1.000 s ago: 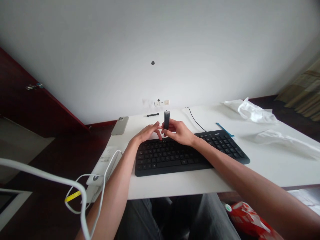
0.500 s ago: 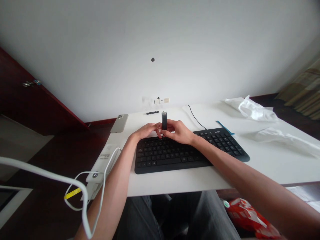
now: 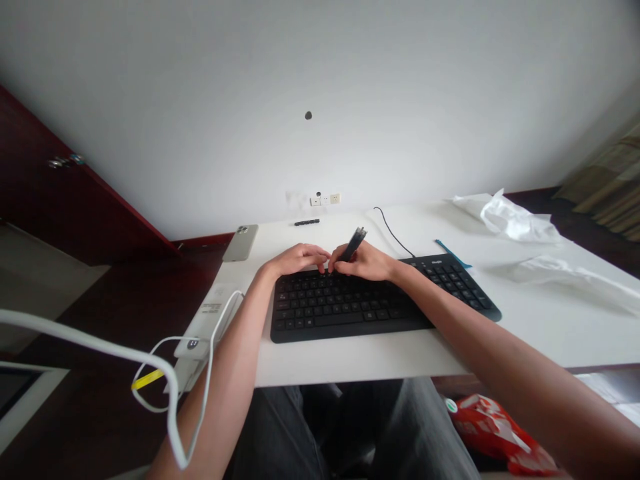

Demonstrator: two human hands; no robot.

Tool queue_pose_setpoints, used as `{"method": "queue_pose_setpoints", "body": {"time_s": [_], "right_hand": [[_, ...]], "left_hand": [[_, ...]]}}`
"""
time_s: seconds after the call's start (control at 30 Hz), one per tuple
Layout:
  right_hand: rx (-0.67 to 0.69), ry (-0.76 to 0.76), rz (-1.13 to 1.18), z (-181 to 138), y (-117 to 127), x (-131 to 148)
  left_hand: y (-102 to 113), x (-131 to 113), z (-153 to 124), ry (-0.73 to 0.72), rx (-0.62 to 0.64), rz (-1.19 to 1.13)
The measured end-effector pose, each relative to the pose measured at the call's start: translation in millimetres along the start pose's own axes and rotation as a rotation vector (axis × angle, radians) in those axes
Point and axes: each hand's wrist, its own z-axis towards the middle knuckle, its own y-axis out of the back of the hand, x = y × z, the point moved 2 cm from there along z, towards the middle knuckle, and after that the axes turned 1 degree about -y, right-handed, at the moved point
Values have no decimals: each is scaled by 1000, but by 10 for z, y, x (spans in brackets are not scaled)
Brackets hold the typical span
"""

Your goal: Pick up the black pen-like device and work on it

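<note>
A black keyboard (image 3: 380, 297) lies on the white desk (image 3: 525, 320) in front of me. My right hand (image 3: 367, 263) grips a small dark stick-shaped tool (image 3: 354, 243), tilted to the right, with its lower end down at the keyboard's top key rows. My left hand (image 3: 296, 259) rests on the upper left keys right beside it, fingers curled downward and touching the keys near the tool's tip. What sits under the fingertips is hidden.
A phone (image 3: 241, 242) lies face down at the desk's far left corner. A white power bank (image 3: 206, 323) with white cables (image 3: 165, 380) sits at the left edge. Also there: a black pen-like bar (image 3: 307, 222), blue strip (image 3: 450, 253), white plastic bags (image 3: 510, 219), red packet (image 3: 500, 437) below.
The dark tool stood upright between my hands; now it leans to the right. Both hands stayed at the keyboard's top rows, and my view shifted slightly.
</note>
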Motion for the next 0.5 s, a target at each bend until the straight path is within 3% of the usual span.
{"method": "queue_pose_setpoints", "body": {"time_s": [0.3,0.5], "right_hand": [[87,-89,-149,-25,20,22],[68,-20,-152,-14,-34,32]], "left_hand": [[-10,0,-29,1,7,-23],[-22,-143,-56,-40,-35,43]]}}
